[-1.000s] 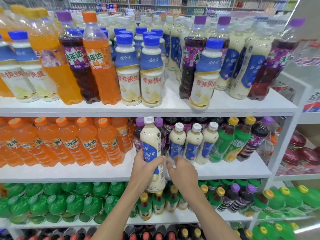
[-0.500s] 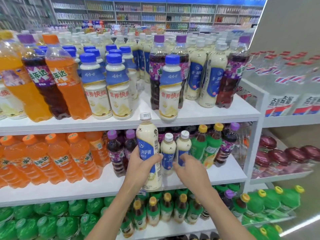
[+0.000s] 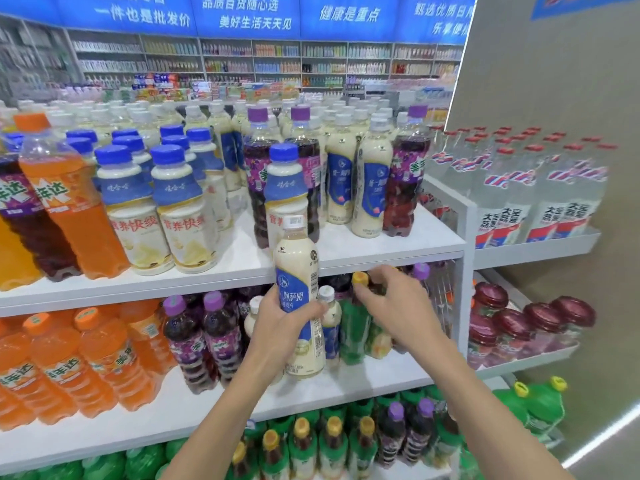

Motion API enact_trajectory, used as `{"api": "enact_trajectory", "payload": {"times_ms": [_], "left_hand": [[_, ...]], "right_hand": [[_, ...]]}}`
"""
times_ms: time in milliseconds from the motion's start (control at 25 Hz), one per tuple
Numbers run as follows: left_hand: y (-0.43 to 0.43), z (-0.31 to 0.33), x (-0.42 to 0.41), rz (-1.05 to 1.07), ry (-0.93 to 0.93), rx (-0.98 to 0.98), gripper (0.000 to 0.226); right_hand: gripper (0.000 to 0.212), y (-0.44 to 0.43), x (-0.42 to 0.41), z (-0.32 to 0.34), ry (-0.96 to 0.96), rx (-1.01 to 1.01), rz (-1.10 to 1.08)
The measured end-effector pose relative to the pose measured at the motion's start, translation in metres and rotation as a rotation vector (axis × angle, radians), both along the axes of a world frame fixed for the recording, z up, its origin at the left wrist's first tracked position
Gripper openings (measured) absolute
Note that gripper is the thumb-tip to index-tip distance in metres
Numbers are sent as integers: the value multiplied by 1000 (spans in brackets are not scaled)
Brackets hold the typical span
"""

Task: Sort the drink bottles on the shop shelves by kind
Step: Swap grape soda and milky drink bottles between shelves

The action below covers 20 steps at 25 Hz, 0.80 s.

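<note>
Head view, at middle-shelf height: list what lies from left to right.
From the left: orange soda bottles → purple-capped grape soda bottles → cream bottle gripped by the left hand → green yellow-capped bottle → right hand → red-lidded jars.
</note>
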<state>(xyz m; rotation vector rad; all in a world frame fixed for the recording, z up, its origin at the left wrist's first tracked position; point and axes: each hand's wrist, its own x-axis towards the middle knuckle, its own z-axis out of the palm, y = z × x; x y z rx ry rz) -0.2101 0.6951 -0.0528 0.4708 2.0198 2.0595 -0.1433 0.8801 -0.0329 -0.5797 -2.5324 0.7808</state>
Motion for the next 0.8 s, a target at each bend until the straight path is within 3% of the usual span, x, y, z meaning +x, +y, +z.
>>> {"api": "enact_trajectory", "payload": {"times_ms": [120,400,560,800], "left_hand": [[19,12,-1,-17,9,17,26],[45,25,-2,-38,44,33,36],[53,27,-5,-15,42,34,35],[60,32,-6,10,48,47,26]], "right_hand": [[44,34,-10,30,91,-41,-61],[65,83,-49,69,272,-168,-99],[70,104,-77,71,283,-257,-79],[57,118,-106,60,336,-345,-50]]}}
